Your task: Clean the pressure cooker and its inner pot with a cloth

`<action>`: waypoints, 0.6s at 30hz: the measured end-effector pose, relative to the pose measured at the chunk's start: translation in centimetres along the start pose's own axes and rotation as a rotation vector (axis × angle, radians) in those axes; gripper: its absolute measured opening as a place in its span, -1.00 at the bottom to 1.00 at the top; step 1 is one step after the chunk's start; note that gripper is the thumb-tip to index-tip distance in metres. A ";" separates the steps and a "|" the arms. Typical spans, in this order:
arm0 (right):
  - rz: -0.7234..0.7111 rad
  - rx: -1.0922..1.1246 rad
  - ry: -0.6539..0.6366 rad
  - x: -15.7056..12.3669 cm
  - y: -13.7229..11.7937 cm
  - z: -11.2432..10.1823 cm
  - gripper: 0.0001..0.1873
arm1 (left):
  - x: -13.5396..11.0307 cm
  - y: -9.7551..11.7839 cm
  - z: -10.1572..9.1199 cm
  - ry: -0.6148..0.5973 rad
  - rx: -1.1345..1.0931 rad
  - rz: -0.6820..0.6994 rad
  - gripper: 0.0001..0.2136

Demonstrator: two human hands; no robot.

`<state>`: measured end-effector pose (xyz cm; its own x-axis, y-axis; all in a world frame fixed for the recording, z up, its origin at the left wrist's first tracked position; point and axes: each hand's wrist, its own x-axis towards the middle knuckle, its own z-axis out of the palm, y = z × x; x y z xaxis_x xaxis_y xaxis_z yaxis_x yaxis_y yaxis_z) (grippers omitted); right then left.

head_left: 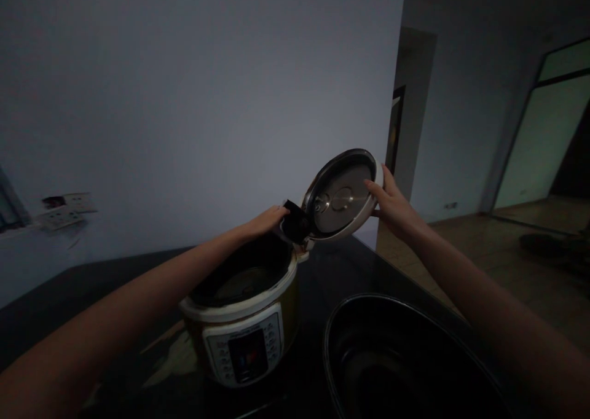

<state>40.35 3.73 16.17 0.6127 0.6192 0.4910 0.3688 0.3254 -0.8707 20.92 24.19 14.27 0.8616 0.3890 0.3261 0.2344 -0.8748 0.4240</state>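
Observation:
An electric pressure cooker (242, 339) stands in front of me, white-rimmed, with a button panel and a dark display. Its round lid (343, 191) is raised and tilted at the right of the pot, its metal inner side facing me. My right hand (391, 201) grips the lid's far right edge, thumb on the inner side and fingers behind. My left hand (267, 219) reaches over the pot and pinches a black piece (295, 221) at the lid's lower left; whether it is part of the lid I cannot tell. The pot's inside is dark.
A large black pan (391, 357) sits on the dark countertop (343, 271) to the right of the cooker. Behind the counter rises a pale wall (207, 99), with sockets (67, 210) at the left. Wooden floor (456, 241) lies beyond the counter's right edge. The room is dim.

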 end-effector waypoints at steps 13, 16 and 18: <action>0.020 0.053 -0.013 -0.4 0.1 -0.2 -0.09 | -1.5 2.3 1.8 -0.106 0.550 -0.026 -0.74; 0.016 0.047 -0.025 -0.5 0.2 -0.4 -0.09 | -1.7 2.6 4.0 -0.228 0.611 -0.049 -0.74; 0.005 0.047 -0.029 -0.6 0.4 -0.5 -0.09 | -1.7 2.6 4.8 -0.255 0.634 -0.071 -0.69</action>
<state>40.51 3.14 15.55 0.5939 0.6412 0.4860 0.3318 0.3551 -0.8740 22.20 19.88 10.69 0.8953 0.4394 0.0738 0.4455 -0.8801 -0.1644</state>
